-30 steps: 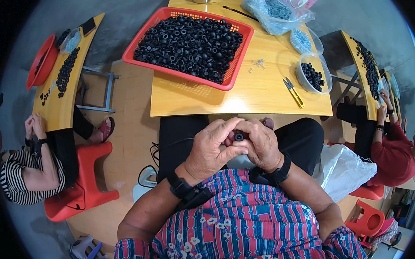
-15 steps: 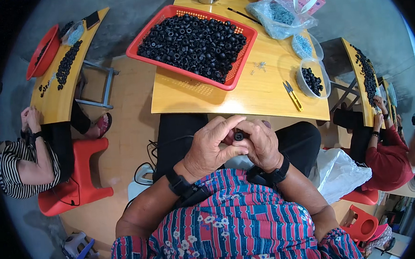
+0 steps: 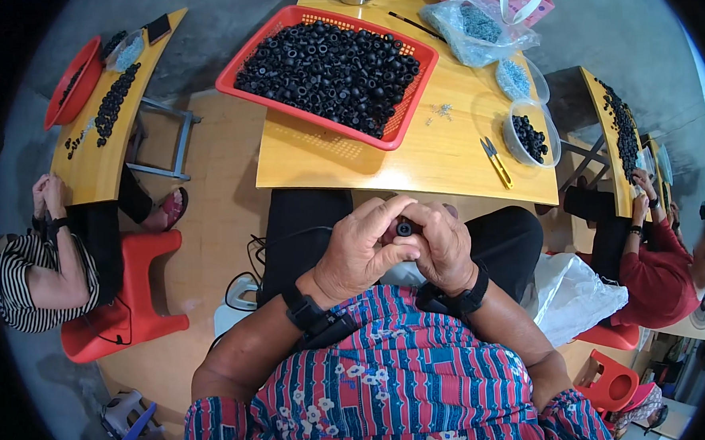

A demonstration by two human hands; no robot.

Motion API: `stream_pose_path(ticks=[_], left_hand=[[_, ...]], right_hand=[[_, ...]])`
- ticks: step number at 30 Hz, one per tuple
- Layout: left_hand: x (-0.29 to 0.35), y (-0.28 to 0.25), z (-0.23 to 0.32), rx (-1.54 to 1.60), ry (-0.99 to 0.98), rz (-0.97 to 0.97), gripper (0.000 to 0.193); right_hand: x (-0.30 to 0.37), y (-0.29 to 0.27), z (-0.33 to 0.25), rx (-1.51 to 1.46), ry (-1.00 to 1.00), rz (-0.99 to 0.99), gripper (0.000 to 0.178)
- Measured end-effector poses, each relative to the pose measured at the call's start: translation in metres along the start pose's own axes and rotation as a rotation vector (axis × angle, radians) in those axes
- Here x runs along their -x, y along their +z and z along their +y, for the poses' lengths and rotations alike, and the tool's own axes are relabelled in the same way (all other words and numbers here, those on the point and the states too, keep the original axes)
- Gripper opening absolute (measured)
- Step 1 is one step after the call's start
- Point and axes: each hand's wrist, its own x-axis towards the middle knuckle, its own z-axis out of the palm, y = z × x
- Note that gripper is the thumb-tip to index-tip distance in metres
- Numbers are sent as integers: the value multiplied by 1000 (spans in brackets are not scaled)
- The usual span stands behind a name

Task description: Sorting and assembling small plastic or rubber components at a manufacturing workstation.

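Note:
Both hands meet over my lap, just off the table's near edge. Between them is a small round black part [image 3: 404,229] with a hole in its end, facing up. My left hand [image 3: 363,243] is closed, thumb and forefinger pressing on it from the left. My right hand [image 3: 443,247] curls round the same part from the other side; some of its fingers are hidden. On the wooden table [image 3: 310,170] stands a red plastic basket [image 3: 230,87] heaped with similar black parts [image 3: 329,74].
Right on the table lie yellow-handled thread snips [image 3: 496,165], small metal pins [image 3: 441,112], a clear tub [image 3: 552,142] of black parts, a tub of metal pieces [image 3: 512,78] and a plastic bag [image 3: 470,29]. People sit at tables left and right. A white bag [image 3: 572,296] hangs beside my leg.
Both hands stay together on the black part, nearly unmoved. The whole view has shifted very slightly.

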Motion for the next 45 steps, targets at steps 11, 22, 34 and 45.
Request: stream_pose_path(ticks=[11, 22, 34, 45], left_hand=[[2, -2, 0, -6, -23, 11, 60], [-3, -10, 2, 19, -224, -16, 33], [-1, -33, -4, -123, -131, 56, 32], [-8, -48, -9, -82, -180, 61, 32]], right_hand=[[-5, 2, -3, -12, -9, 45, 31], [-13, -73, 45, 145, 384, 510, 25], [-36, -103, 99, 305, 474, 531, 27], [-135, -19, 73, 397, 67, -152, 16]])
